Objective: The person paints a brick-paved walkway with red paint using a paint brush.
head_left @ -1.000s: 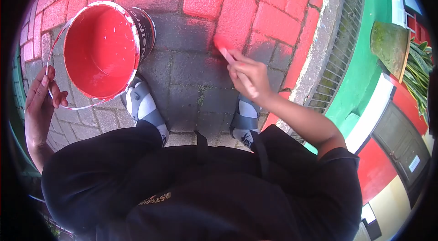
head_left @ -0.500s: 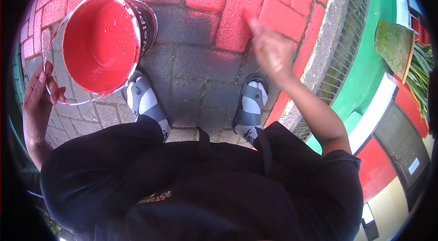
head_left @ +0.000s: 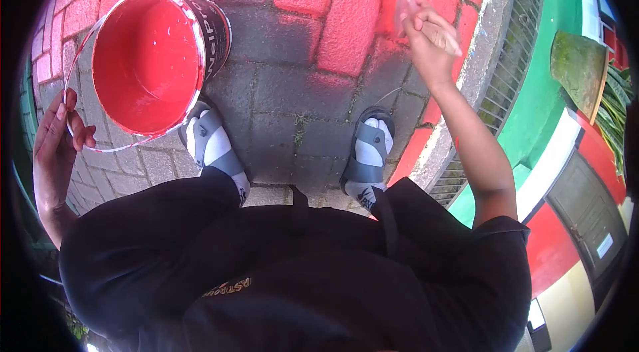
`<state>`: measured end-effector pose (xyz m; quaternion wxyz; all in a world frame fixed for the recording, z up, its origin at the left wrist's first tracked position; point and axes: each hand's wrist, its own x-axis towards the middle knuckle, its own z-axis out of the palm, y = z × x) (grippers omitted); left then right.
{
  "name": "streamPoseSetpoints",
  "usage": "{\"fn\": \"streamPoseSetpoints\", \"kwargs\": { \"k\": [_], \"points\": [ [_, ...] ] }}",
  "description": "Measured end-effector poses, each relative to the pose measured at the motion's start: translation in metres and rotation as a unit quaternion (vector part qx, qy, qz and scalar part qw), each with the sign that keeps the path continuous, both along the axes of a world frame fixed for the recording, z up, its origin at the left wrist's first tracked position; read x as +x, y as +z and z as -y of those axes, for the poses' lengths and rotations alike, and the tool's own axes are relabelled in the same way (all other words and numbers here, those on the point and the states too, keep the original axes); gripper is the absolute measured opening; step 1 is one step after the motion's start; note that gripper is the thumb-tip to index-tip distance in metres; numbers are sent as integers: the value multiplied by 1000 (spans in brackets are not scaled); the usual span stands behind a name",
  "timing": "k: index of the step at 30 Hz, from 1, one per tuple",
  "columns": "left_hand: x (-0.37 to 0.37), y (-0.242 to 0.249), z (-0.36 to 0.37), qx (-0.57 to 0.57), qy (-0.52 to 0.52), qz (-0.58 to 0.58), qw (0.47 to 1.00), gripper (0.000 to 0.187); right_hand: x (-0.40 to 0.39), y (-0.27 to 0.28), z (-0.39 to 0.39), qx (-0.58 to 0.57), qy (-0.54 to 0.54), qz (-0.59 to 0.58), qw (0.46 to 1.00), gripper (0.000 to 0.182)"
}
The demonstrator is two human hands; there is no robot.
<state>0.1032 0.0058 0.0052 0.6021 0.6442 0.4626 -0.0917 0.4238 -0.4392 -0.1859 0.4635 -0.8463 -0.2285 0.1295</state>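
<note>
Right hand (head_left: 431,31): shifted farther up and to the right than half a second ago, taking the brush (head_left: 404,7) over toward the painted bricks (head_left: 349,25) on the curb (head_left: 458,100) side; bucket and left hand have barely stirred.
Right grip: fingers closed around the brush; motion blurs its head, so I cannot tell whether the bristles touch the brick.
Left hand (head_left: 56,135): fingers curled around the wire handle (head_left: 106,150), at the side of the bucket away from the brush.
Bucket (head_left: 213,35): near the left foot, its mouth facing the camera; whether its base rests on the ground is unclear.
Red paint (head_left: 143,69): coats the inside of the bucket (how much is left at the bottom is hard to judge).
Grey bricks (head_left: 273,95): bare between and in front of the sandals (head_left: 370,152), with a hazy red edge where the coat fades out.
Step in hand: seemingly spreading paint by brush along the border of the coated area.
Next move: judging by that uneven edge, it calls for strokes drawn toward the grey, the brush pressed flat, and a fresh dip if the bristles run dry.
</note>
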Motion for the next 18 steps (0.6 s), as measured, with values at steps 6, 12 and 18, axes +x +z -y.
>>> {"fn": "streamPoseSetpoints", "kwargs": {
  "k": [6, 12, 18],
  "points": [
    [1, 1, 2, 22, 0, -6, 1000, 47, -78, 37, 7, -147, 345, -11, 927, 8],
    [-1, 0, -2, 1, -8, -8, 1000, 48, -50, 34, -22, 12, 282, -241, 929, 18],
    [-1, -1, 0, -3, 0, -1, 1000, 47, 37, 15, -38, -60, 160, 216, 961, 14]
  ]
}}
